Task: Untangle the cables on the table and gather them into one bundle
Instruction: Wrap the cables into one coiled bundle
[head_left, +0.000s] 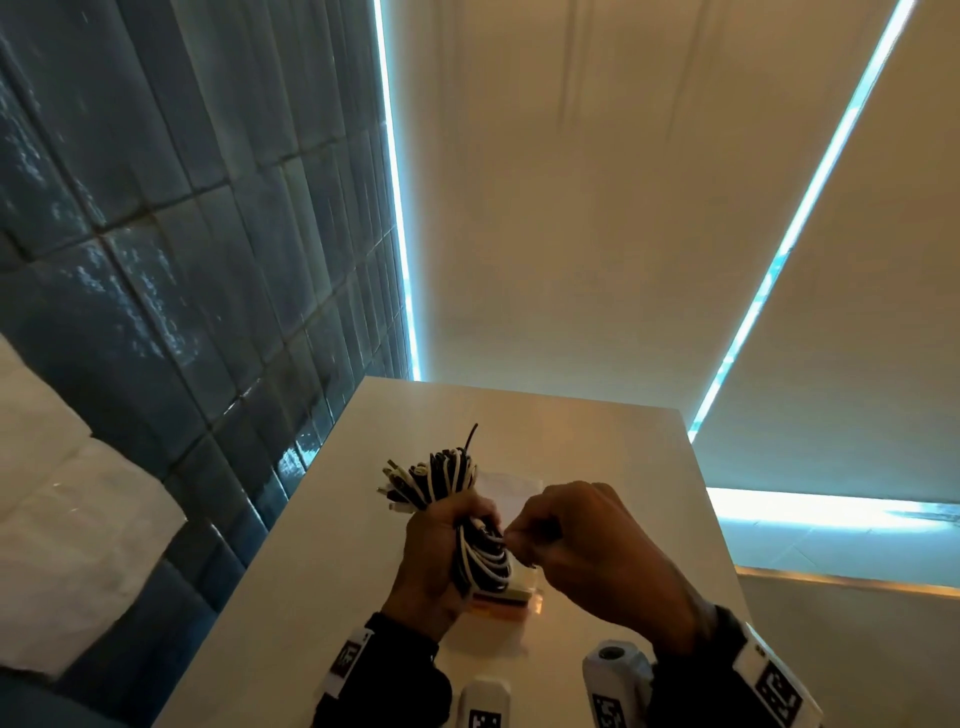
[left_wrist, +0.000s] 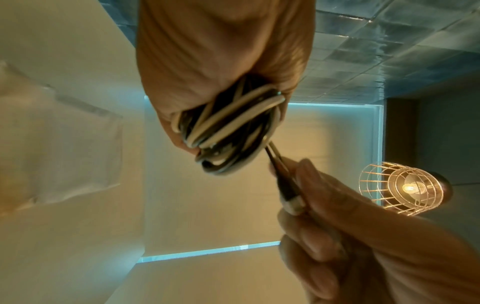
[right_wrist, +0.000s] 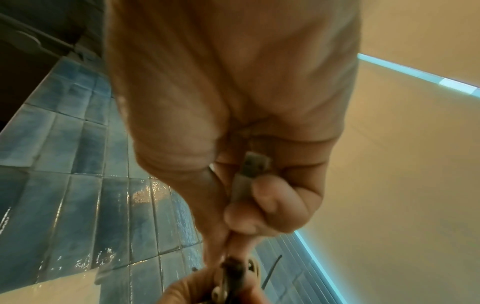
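Observation:
A bundle of black and white cables (head_left: 452, 488) is folded into loops, and my left hand (head_left: 434, 561) grips it round the middle above the white table (head_left: 322, 597). Looped ends fan out past the fist, with one black end sticking up. In the left wrist view the cable loops (left_wrist: 228, 127) bulge out of the fist. My right hand (head_left: 587, 545) pinches a cable end with a plug (right_wrist: 250, 170) just right of the bundle; the same plug (left_wrist: 292, 202) shows taut from the loops. Both hands are close together.
A clear plastic bag with an orange label (head_left: 506, 605) lies on the table under the hands. A dark tiled wall (head_left: 182, 260) stands to the left, a cream blind (head_left: 597, 208) behind. A wire-cage lamp (left_wrist: 405, 188) hangs nearby.

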